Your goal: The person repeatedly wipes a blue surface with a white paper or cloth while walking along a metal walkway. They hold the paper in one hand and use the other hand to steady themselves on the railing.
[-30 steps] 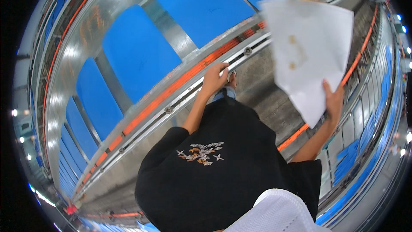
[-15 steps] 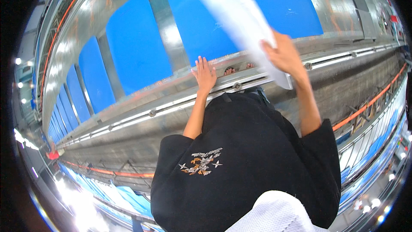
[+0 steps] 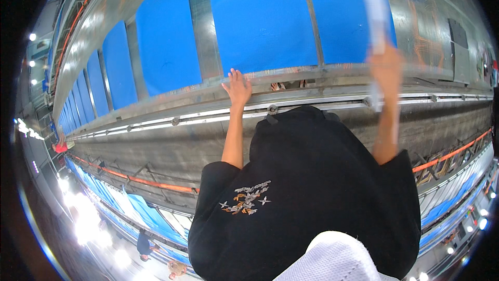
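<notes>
Blue flat panels, apparently cloth pieces, lie in a row along a long metal table (image 3: pixel 205 31). My left hand (image 3: pixel 239 88) rests on the table's near edge, fingers outstretched, by the lower left corner of the large blue piece (image 3: pixel 262 18). In my right hand (image 3: pixel 385 68), smeared by motion, is a long white flat board (image 3: pixel 373 0), turned nearly edge-on. It reaches over the right side of another blue piece (image 3: pixel 338 16). Its exact kind cannot be made out.
A metal rail (image 3: pixel 208 116) with round knobs runs along the table's near side. Behind me runs an orange rail (image 3: pixel 140 178), with another row of blue pieces beyond it. Dark and grey flat items (image 3: pixel 460 47) lie at the table's far right. Other people stand in the distance.
The white board has swung rightward and turned from broad face to nearly edge-on, with my right hand moving right. My left hand has shifted slightly left along the table edge.
</notes>
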`<move>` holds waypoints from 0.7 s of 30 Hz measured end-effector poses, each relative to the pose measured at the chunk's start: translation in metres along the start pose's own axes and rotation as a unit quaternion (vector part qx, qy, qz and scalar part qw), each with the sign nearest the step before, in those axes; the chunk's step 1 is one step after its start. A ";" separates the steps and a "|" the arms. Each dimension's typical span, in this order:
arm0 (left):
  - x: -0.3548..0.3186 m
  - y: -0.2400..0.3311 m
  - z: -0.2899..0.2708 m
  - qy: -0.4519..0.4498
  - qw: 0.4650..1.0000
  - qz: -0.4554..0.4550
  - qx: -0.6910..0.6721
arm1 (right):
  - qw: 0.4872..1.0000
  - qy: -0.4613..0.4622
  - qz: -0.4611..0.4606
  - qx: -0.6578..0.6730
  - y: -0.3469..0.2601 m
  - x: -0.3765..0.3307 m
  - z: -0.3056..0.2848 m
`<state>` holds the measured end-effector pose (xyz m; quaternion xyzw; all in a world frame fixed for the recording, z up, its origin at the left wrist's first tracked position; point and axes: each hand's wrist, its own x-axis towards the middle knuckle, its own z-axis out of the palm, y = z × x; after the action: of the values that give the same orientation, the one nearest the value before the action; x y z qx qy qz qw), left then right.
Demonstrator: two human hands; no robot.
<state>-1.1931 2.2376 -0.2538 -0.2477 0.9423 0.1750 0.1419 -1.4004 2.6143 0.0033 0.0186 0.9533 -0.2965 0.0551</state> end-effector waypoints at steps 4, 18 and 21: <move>-0.004 -0.006 0.008 -0.039 0.999 0.001 0.026 | 0.913 -0.351 -0.182 0.100 -0.122 -0.038 0.036; 0.009 -0.005 0.004 -0.057 0.998 -0.019 -0.015 | 0.993 -0.025 0.090 -0.075 0.016 -0.003 -0.045; 0.016 0.001 -0.003 -0.080 0.997 -0.016 -0.014 | 0.971 -0.185 -0.121 0.097 -0.048 -0.024 0.003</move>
<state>-1.2078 2.2301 -0.2563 -0.2498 0.9213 0.2053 0.2158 -1.3795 2.5731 0.0308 -0.1465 0.8885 -0.3901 0.1920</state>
